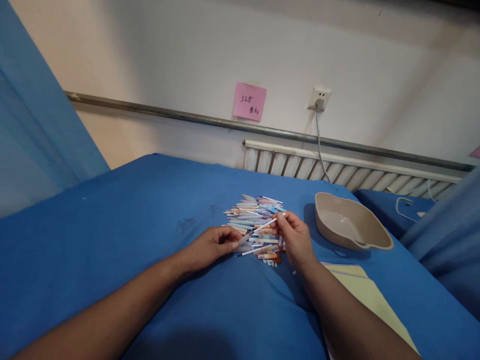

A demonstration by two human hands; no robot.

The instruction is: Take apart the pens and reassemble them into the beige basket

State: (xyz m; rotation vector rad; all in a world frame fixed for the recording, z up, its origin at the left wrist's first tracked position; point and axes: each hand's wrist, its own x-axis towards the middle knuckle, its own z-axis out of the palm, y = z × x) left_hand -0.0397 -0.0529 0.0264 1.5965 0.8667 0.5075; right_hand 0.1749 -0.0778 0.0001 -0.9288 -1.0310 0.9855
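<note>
Between thumb and fingers, my left hand (217,242) grips a pale pen barrel (245,238). My right hand (296,240) pinches a white pen refill (265,225) near its upper end. The refill's lower end meets the barrel; I cannot tell how far inside it goes. Beneath and behind both hands lies a pile of pen parts (243,220) in pale blue, grey, orange and white. Another refill (255,251) with a dark tip rests at the near side. Several small white pieces (270,263) lie close to an orange pen part (267,256).
Blue cloth (112,240) covers the table. At the right stands a beige basin (352,222), with a yellow folded sheet (363,285) nearer me, partly under my right forearm. Behind are a radiator (292,162), a metal rail (180,116), a pink note (249,102) and a plugged socket (319,98).
</note>
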